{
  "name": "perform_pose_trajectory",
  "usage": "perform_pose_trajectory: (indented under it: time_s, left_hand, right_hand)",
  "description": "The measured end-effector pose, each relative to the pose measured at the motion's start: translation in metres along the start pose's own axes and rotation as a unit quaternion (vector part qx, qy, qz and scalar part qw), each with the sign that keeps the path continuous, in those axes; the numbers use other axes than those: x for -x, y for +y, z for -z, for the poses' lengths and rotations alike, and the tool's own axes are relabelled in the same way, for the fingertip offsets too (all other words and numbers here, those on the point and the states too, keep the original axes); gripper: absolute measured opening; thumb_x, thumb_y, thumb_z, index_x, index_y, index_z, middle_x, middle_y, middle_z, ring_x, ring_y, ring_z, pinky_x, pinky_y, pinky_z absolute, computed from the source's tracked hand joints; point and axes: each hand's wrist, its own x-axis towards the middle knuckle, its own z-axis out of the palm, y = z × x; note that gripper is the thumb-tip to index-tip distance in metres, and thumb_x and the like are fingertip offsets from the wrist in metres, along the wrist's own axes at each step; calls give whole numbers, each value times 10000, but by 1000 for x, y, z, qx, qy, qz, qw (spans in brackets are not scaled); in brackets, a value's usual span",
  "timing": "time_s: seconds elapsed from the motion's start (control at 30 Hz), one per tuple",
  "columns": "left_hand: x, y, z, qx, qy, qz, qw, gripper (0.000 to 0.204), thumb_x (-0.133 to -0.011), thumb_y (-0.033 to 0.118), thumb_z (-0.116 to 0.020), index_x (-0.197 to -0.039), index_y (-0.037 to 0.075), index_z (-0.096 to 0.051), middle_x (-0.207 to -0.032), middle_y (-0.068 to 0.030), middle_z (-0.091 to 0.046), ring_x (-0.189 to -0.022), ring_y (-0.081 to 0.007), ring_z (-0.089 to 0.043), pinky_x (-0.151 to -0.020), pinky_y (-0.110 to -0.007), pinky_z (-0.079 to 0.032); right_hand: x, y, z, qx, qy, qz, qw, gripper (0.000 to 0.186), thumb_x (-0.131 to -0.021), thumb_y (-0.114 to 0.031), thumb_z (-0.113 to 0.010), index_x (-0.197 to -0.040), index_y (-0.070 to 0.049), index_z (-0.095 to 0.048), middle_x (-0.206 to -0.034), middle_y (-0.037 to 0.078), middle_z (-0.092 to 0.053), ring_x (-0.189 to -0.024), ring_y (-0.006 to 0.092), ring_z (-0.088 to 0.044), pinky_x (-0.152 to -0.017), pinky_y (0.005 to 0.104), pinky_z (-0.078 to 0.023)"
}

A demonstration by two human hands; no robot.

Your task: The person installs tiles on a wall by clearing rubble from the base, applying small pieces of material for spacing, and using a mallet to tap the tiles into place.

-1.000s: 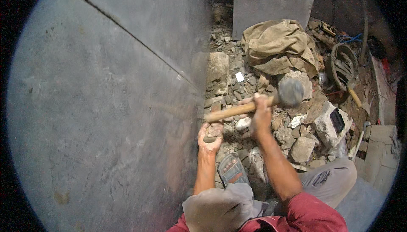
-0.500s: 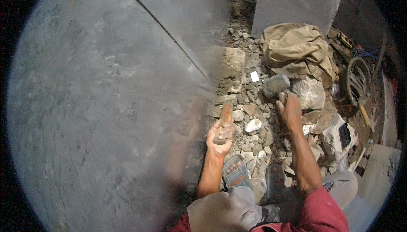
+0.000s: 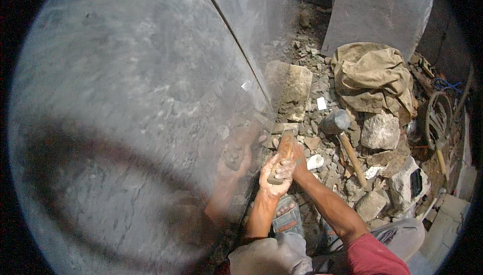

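Rust-brown, the bar (image 3: pixel 286 147) sat gripped in the person's left hand (image 3: pixel 275 175); whether the right hand (image 3: pixel 300 161), beside it, was closed couldn't be told. A hammer (image 3: pixel 347 147) lay toward two o'clock.

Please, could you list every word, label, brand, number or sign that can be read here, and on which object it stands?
None can be read.
Small pale mark on the grey panel: too blurred to tell whether it is writing.
Sledgehammer, held rusty-brown bar, white scrap: no legible text.
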Motion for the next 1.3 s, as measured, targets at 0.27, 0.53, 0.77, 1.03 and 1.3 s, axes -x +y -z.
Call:
perform_pose_trajectory:
  time_s: [0.27,0.53,0.77,1.03,1.3]
  left_hand:
    - [0,-5,-6,15,-5,12,1000,348,-905,215,-433,-1088,-77,-385,-776,-71,-407,-542,-133,-423,-416,-241,-396]
    - [-5,-5,-2,28,25,36,999,262,-888,195,-457,-984,-44,-408,-762,-67,-414,-523,-124,-427,-400,-237,-394]
    - [-5,0,-1,-7,15,25,1000,453,-870,165,-482,-1215,-84,-328,-780,-70,-427,-545,-130,-442,-410,-232,-414]
    - [-6,-4,-3,-25,-36,33,999,451,-895,186,-456,-1202,-119,-328,-806,-87,-429,-588,-146,-443,-445,-253,-421]
    - [-3,-1,-2,-4,-4,38,999,242,-850,129,-526,-986,-28,-400,-782,-79,-436,-565,-131,-457,-420,-240,-424]
  right_hand:
    - [17,13,-50,-432,126,-199,871,259,-860,-278,-559,-958,-45,-502,-777,78,-523,-674,218,-525,-579,364,-429]
    - [10,-2,-27,-447,133,-237,852,241,-894,-262,-529,-1000,-50,-485,-820,58,-501,-755,184,-504,-641,340,-430]
    - [2,22,-13,-262,83,-105,956,303,-816,-232,-556,-1073,-70,-546,-993,165,-519,-940,349,-501,-807,426,-411]
    - [21,76,58,257,70,62,962,264,-785,-106,-496,-1032,-71,-580,-1077,112,-556,-997,290,-519,-819,413,-411]
    - [29,49,43,-211,39,-210,954,369,-770,-184,-686,-1064,10,-573,-959,130,-631,-833,271,-604,-754,362,-478]
